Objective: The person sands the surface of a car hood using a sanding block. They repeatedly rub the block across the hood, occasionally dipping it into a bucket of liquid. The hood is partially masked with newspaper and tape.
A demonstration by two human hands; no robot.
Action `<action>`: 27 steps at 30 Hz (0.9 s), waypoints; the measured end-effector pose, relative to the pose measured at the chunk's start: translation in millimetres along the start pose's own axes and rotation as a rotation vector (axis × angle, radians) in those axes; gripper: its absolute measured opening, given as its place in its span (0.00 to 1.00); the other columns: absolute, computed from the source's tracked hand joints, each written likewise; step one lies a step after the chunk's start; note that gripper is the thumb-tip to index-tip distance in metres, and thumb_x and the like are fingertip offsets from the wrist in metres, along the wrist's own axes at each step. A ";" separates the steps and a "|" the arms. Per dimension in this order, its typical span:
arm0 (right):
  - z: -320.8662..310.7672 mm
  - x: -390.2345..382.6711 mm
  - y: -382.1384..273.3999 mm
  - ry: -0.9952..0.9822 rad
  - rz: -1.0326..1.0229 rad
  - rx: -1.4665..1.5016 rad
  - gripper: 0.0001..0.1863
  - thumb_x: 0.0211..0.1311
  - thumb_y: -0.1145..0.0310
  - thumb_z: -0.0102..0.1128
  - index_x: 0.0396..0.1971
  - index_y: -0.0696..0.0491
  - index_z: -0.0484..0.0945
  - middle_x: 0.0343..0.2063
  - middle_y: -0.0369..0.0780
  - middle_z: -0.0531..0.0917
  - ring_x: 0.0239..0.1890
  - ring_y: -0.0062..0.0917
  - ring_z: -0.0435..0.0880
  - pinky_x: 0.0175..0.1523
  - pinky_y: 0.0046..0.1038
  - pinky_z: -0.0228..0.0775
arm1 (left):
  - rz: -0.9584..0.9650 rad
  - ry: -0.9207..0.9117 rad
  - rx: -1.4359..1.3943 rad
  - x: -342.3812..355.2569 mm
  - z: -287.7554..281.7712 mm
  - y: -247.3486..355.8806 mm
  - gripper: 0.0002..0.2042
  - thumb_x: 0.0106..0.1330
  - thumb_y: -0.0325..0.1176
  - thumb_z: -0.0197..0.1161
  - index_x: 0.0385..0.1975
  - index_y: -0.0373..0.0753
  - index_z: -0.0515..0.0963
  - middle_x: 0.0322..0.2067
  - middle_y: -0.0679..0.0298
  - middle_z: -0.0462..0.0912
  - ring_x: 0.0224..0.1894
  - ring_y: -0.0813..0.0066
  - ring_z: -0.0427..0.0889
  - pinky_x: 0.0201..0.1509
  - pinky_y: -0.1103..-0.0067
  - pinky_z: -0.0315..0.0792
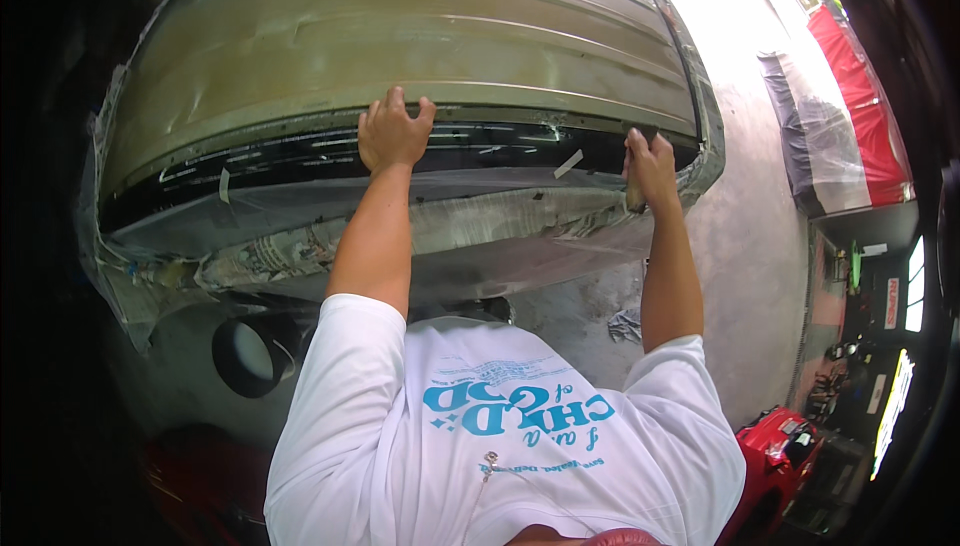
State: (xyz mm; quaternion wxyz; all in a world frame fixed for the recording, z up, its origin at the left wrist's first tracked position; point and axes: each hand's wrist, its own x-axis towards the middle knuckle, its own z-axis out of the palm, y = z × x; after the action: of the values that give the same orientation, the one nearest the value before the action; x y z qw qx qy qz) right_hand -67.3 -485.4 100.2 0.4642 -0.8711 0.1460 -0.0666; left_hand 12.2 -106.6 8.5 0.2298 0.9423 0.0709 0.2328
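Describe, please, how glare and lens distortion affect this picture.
Head view: the pale grey floor washes out to white toward the top; head view: bright streaks glint on the long glossy black strip; head view: the broad ribbed olive-tan panel looks bowed along its near edge.

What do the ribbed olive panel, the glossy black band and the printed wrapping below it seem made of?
Ribbed olive panel: probably sheet metal, semi-gloss, given its pressed ridges and soft reflections.
Glossy black band: glass or painted metal, from sharp light streaks; can't tell which.
Printed wrapping: likely newspaper, given the creases and print-like patches.
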 end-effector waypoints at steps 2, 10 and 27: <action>-8.2 -25.3 22.0 -0.001 -0.075 0.227 0.13 0.76 0.60 0.55 0.33 0.54 0.76 0.21 0.35 0.77 0.20 0.20 0.77 0.25 0.24 0.71 | 0.002 0.001 0.025 -0.8 -0.1 2.9 0.20 0.67 0.51 0.61 0.46 0.40 0.82 0.39 0.59 0.89 0.48 0.60 0.84 0.55 0.65 0.73; -16.3 -134.0 71.3 0.019 0.213 0.691 0.08 0.77 0.64 0.51 0.42 0.53 0.74 0.24 0.36 0.78 0.21 0.22 0.78 0.27 0.24 0.73 | -0.030 -0.015 -0.188 -0.6 -16.9 -0.5 0.17 0.66 0.45 0.66 0.48 0.41 0.83 0.33 0.60 0.85 0.43 0.56 0.83 0.50 0.62 0.74; 41.5 -178.2 49.3 -0.421 0.081 0.706 0.10 0.79 0.64 0.55 0.41 0.56 0.77 0.30 0.38 0.84 0.26 0.18 0.82 0.30 0.22 0.74 | -0.273 -1.086 -1.137 -179.4 -55.8 123.6 0.13 0.72 0.41 0.71 0.43 0.36 0.87 0.31 0.67 0.87 0.33 0.82 0.83 0.41 0.82 0.76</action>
State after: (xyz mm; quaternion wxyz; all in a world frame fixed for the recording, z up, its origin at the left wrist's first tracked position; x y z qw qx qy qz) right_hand -235.4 -422.3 39.6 0.7565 -0.6464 0.0500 0.0855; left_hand -168.9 -236.8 37.1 0.7041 0.6455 -0.0656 -0.2887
